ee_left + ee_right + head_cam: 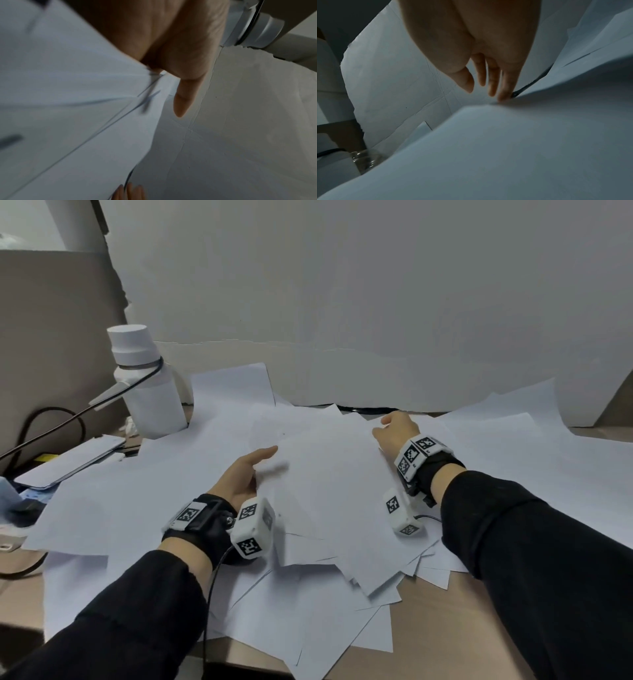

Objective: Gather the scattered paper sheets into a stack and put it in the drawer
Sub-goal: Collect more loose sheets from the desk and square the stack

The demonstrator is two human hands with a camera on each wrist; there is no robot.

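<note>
Fingers of the left hand [244, 474] lay straight along the left edge of the middle heap of paper sheets [329, 491], thumb on top, pushing rather than gripping; those of the right hand [395, 428] were extended too, their tips touching the heap's far right corner. To do this gathering step well, I judged that both palms should sweep inward together, squaring the edges before any lift, since loose sheets would probably slide and fan apart. White and unmarked, the sheets covered most of the brown table [445, 628], overlapping at odd angles, some hanging over the near edge. No drawer showed. A white bottle [150, 392] stood at the far left, touching the spread.
</note>
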